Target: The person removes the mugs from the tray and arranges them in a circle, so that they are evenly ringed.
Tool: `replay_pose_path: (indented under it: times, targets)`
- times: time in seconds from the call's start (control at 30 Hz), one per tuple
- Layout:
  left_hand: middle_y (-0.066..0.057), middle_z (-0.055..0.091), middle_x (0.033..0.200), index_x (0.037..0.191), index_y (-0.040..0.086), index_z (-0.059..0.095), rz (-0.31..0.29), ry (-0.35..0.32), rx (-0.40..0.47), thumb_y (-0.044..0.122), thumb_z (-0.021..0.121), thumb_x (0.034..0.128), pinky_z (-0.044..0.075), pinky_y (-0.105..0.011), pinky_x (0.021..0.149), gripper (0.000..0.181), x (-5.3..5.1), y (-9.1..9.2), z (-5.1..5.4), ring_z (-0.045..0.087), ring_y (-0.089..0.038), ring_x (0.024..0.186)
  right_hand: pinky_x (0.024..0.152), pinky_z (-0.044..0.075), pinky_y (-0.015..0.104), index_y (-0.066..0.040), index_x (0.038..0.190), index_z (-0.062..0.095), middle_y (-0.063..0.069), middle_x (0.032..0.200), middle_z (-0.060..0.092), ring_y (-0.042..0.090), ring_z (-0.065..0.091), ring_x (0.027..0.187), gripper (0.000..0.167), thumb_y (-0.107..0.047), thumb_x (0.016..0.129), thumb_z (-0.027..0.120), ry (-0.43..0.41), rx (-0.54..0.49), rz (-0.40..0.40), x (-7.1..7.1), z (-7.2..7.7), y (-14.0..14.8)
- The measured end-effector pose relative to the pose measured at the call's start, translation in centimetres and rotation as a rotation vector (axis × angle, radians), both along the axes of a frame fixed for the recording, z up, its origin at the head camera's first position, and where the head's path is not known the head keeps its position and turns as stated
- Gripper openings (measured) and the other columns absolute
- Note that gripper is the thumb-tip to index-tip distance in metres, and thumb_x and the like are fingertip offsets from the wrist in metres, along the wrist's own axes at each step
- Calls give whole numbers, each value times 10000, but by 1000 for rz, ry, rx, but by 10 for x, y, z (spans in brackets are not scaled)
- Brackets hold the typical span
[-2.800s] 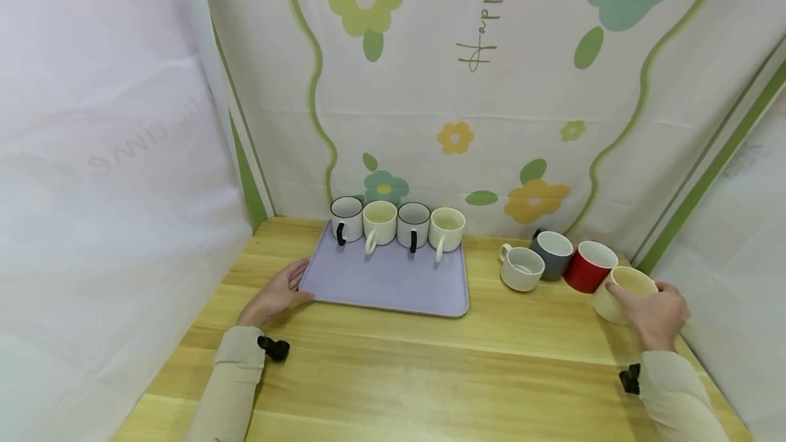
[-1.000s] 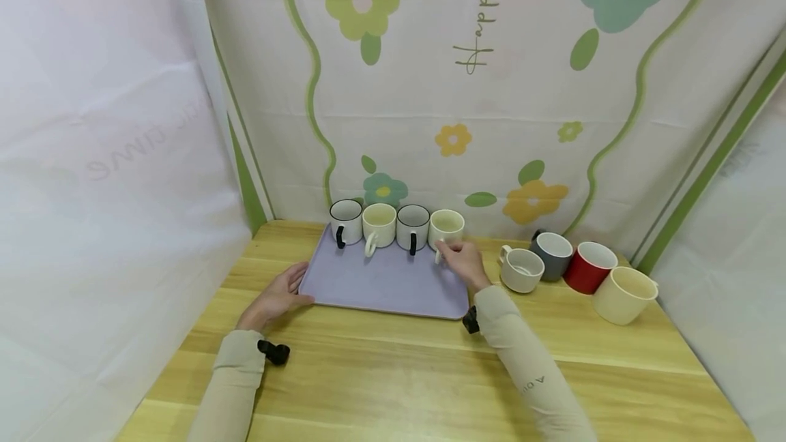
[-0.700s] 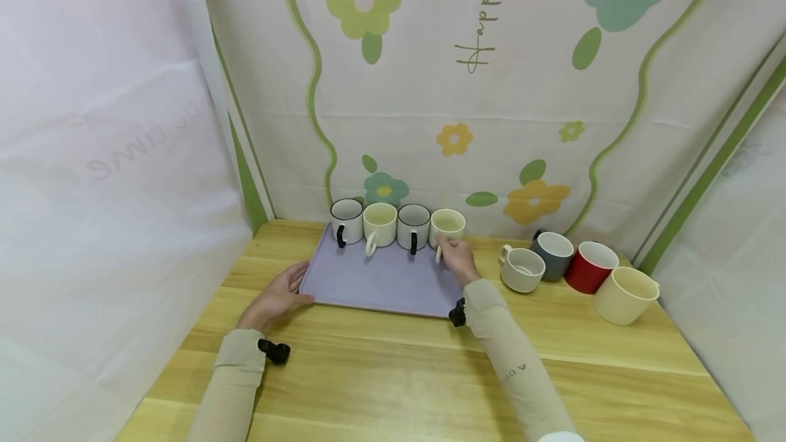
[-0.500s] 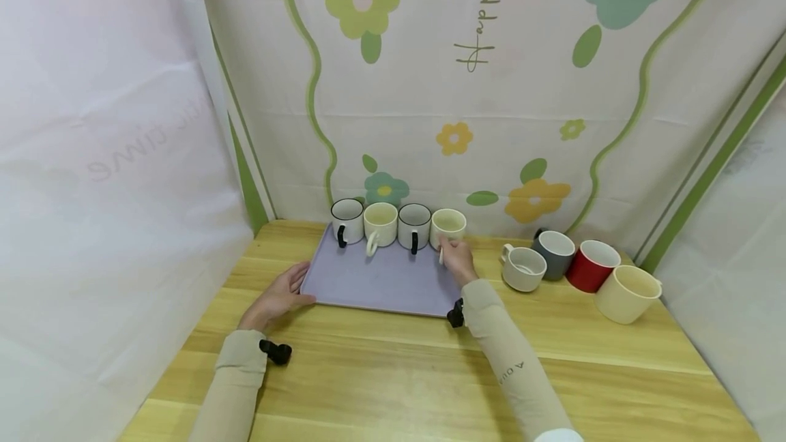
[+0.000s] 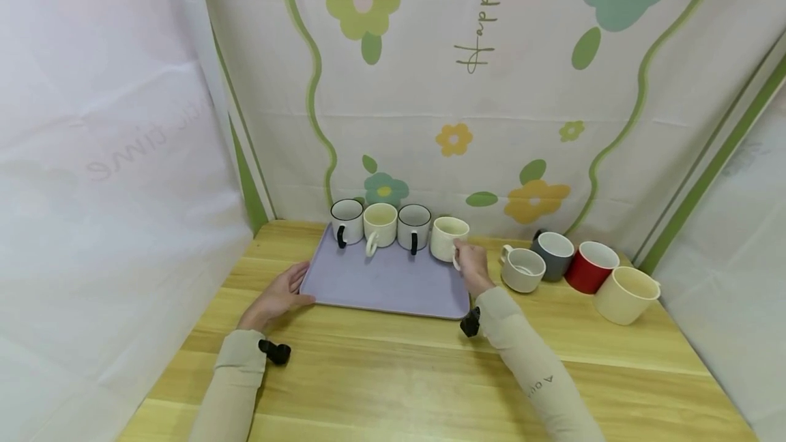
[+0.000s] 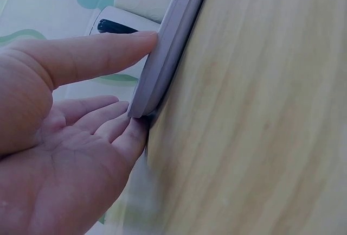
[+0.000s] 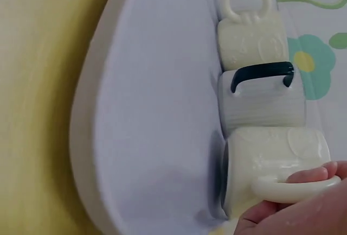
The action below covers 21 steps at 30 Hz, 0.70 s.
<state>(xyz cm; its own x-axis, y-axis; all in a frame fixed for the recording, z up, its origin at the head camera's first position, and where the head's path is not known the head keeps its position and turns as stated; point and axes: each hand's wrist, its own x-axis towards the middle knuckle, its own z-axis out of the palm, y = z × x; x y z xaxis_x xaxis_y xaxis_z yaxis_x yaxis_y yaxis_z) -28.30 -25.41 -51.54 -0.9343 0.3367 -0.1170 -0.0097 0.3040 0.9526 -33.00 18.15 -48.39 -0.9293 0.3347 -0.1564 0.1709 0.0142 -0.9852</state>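
At the near left corner of the lavender tray (image 5: 381, 285), my left hand (image 5: 278, 297) touches the edge. In the left wrist view its straight thumb (image 6: 103, 56) lies against the rim, with the loosely extended fingers around the corner. My right hand (image 5: 473, 266) grips the handle of a cream mug (image 5: 447, 241) at the tray's right end. A dark shadow shows beside that mug's base (image 7: 271, 159) in the right wrist view. Left of it stand a black-handled white mug (image 5: 413, 229), another cream mug (image 5: 379, 227) and another black-handled white mug (image 5: 346, 224), handles facing me.
On the wooden table (image 5: 381, 374), right of the tray, stand a low off-white cup (image 5: 522, 275), a grey mug (image 5: 554, 261), a red mug (image 5: 588, 273) and a larger pale yellow mug (image 5: 621, 300). A flower-printed cloth (image 5: 399, 87) hangs behind.
My right hand left the pale yellow mug, came over to the rightmost cream mug and took its handle. That mug has now shifted slightly right and nearer me. My left hand stayed.
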Motion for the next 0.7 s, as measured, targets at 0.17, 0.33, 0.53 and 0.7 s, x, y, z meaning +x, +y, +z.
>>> replay_pose_path:
  times: [0.17, 0.33, 0.53, 0.7]
  targets:
    - [-261, 33, 1768, 1678, -37, 59, 2, -6, 1, -11, 718, 962, 149, -553, 1340, 974, 1, 0, -1, 47, -457, 1641, 584, 351, 231, -58, 722, 542, -32, 597, 465, 132, 431, 603, 326, -151, 1029, 601, -12, -33, 89, 12, 6, 13]
    - [-263, 39, 1767, 1678, -39, 63, 7, -7, 1, -18, 720, 959, 155, -561, 1341, 974, 0, 0, -2, 51, -460, 1640, 629, 359, 236, -97, 725, 542, -37, 652, 474, 126, 438, 655, 338, -183, 1049, 581, -66, 48, 211, 31, 10, 30]
    - [-250, 33, 1771, 1682, -27, 69, 2, -7, 1, -6, 723, 959, 155, -547, 1337, 974, -2, -1, -3, 47, -453, 1643, 673, 376, 225, -85, 709, 554, -37, 682, 477, 111, 450, 709, 375, -129, 1081, 543, 1, 138, 346, 61, 16, 59]
    - [-264, 27, 1767, 1678, -38, 61, 5, -6, 6, -10, 726, 954, 151, -550, 1331, 984, -1, -1, -2, 45, -467, 1638, 715, 414, 208, -61, 777, 621, -62, 713, 506, 69, 480, 750, 313, -61, 1075, 529, 58, 186, 359, 85, 25, 89]
